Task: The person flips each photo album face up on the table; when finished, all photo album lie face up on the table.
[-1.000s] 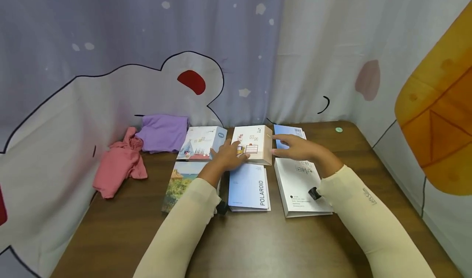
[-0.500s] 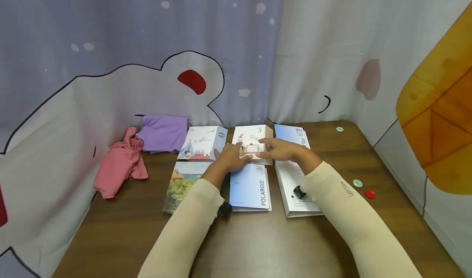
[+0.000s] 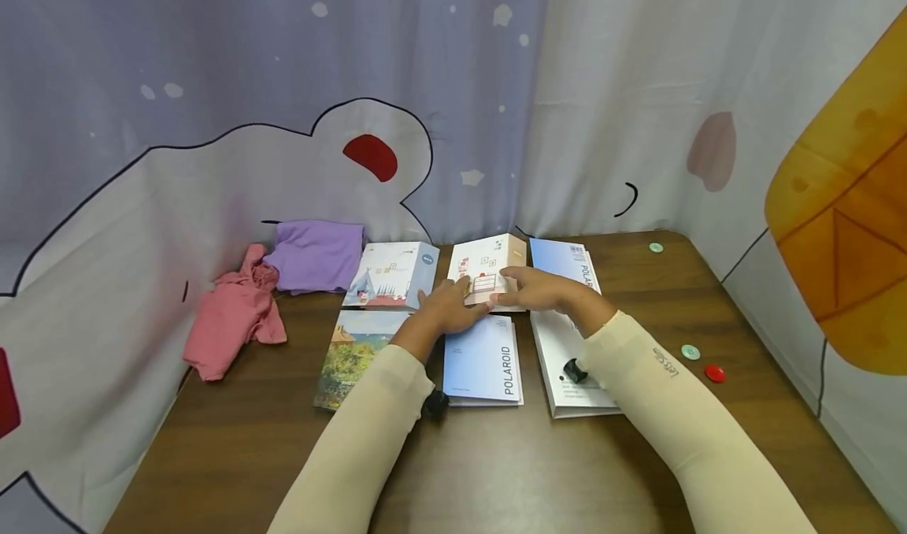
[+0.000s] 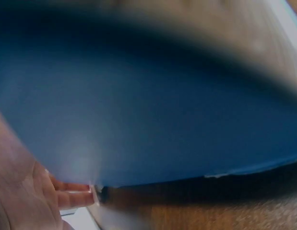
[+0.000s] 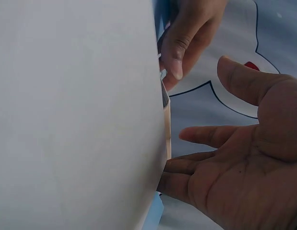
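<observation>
A thick white book [image 3: 471, 260] with a cartoon print lies in the middle of the back row. My left hand [image 3: 446, 305] is at its near left corner, thumb along the front, fingers on the cover. In the left wrist view the fingers look straight, and a blurred blue surface [image 4: 148, 110] fills most of the picture. My right hand [image 3: 544, 290] reaches the near right part of the same book; in the right wrist view its palm shows, fingers spread and fingertips at the book's pale edge [image 5: 168, 132]. Much of that view is a white surface [image 5: 76, 115].
Another cartoon book [image 3: 390, 270] and a landscape-covered book [image 3: 354, 349] stand left. Blue POLAROID books [image 3: 478, 361] are in front and behind right; a white book [image 3: 577, 388] is under my right wrist. Purple cloth [image 3: 319, 254], pink cloth [image 3: 234, 317], a red button [image 3: 715, 373] and green buttons [image 3: 690, 352] lie around.
My right hand has moved left from the book's right side onto its near right part. The middle book has shifted slightly away and tilted a little. The left hand has moved slightly right.
</observation>
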`<state>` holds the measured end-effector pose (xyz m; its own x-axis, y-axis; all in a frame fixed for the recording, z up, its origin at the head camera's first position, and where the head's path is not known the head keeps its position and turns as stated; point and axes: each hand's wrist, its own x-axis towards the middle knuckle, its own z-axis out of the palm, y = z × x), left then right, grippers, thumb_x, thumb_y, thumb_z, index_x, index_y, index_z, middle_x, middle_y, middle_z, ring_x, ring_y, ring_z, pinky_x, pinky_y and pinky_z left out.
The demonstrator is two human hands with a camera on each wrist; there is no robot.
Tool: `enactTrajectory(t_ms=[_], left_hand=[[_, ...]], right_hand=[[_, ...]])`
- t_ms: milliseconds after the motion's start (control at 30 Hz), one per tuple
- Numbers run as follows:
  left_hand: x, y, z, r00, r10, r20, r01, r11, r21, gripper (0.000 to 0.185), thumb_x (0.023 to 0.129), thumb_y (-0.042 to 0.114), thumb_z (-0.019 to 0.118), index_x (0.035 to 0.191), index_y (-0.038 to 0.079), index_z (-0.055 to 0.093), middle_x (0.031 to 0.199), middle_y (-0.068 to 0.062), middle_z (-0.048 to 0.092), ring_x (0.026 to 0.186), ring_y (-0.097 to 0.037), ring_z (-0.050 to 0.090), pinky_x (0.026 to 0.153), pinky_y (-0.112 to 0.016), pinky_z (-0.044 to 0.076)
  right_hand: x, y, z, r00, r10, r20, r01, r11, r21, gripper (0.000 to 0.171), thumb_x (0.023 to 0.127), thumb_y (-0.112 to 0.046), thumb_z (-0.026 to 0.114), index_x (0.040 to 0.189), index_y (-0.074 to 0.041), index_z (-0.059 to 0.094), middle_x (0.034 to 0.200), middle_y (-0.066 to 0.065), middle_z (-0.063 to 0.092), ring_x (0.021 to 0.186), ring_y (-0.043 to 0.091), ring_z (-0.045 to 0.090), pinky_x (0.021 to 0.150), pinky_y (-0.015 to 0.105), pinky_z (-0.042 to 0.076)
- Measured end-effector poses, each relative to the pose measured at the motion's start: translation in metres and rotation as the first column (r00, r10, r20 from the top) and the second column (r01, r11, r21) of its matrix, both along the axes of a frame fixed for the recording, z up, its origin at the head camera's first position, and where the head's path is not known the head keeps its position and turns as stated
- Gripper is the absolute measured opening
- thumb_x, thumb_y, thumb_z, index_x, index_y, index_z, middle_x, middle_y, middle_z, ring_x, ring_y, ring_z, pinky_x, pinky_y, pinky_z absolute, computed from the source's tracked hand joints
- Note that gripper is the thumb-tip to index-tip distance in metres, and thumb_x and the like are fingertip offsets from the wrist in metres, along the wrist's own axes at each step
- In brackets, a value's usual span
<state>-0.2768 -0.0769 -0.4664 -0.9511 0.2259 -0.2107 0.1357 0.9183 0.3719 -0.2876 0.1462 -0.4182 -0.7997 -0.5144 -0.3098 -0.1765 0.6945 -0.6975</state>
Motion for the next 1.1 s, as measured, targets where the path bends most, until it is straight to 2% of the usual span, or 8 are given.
enactTrajectory(t_ms=[300,433,567,767,867,1100], left_hand=[[0.003,0.003,0.002,1.000,0.002,0.025,-0.002,1.000,-0.002,0.092,0.103,0.075,0.049,0.175,0.020,0.030,0.175,-0.016,0.040,0.168,-0.036,0.030,0.132,-0.078,0.009],[0.004,0.004,-0.001,1.000,-0.003,0.017,0.003,0.999,-0.035,0.095,0.102,0.077,0.049,0.175,0.020,0.029,0.176,-0.017,0.039,0.168,-0.035,0.030,0.131,-0.080,0.004],[0.003,0.005,-0.002,1.000,-0.027,0.010,0.027,0.999,-0.044,0.101,0.100,0.080,0.050,0.176,0.019,0.026,0.176,-0.017,0.038,0.168,-0.035,0.029,0.130,-0.081,0.003],[0.001,0.006,0.003,0.996,-0.088,-0.010,0.088,0.996,0.020,0.101,0.100,0.074,0.059,0.177,0.021,0.020,0.175,-0.013,0.042,0.167,-0.036,0.034,0.129,-0.083,0.005],[0.003,0.007,0.006,0.995,-0.095,0.003,0.094,0.994,0.061,0.102,0.101,0.070,0.061,0.178,0.021,0.015,0.176,-0.012,0.041,0.166,-0.037,0.035,0.130,-0.082,0.004],[0.004,0.013,0.010,0.995,-0.099,-0.008,0.099,0.975,0.200,0.106,0.102,0.064,0.064,0.178,0.013,0.009,0.178,-0.016,0.036,0.166,-0.040,0.034,0.132,-0.079,0.006]], right_hand=[[0.003,0.002,0.003,0.997,-0.082,-0.001,0.081,0.995,-0.057,0.082,0.110,-0.042,0.063,0.170,0.001,0.030,0.177,0.027,0.031,0.166,0.046,0.029,0.135,0.062,0.027],[0.003,0.002,0.003,0.995,-0.103,0.011,0.103,0.992,-0.072,0.084,0.109,-0.044,0.064,0.170,0.001,0.030,0.176,0.029,0.031,0.165,0.047,0.030,0.134,0.062,0.028],[0.005,0.001,0.007,0.995,-0.098,0.008,0.098,0.991,-0.093,0.085,0.109,-0.044,0.064,0.170,0.003,0.028,0.177,0.028,0.030,0.166,0.047,0.028,0.135,0.062,0.027],[0.008,-0.003,0.013,0.994,-0.107,-0.012,0.104,0.981,-0.161,0.084,0.108,-0.041,0.065,0.170,0.003,0.029,0.178,0.025,0.030,0.167,0.046,0.026,0.135,0.063,0.025],[0.009,-0.004,0.015,0.990,-0.135,-0.040,0.124,0.971,-0.202,0.082,0.107,-0.039,0.067,0.169,0.001,0.033,0.177,0.024,0.034,0.166,0.046,0.029,0.134,0.062,0.028],[0.012,-0.001,0.019,0.973,-0.219,-0.068,0.182,0.920,-0.348,0.074,0.104,-0.029,0.071,0.166,0.001,0.042,0.176,0.025,0.034,0.164,0.043,0.035,0.132,0.058,0.034]])
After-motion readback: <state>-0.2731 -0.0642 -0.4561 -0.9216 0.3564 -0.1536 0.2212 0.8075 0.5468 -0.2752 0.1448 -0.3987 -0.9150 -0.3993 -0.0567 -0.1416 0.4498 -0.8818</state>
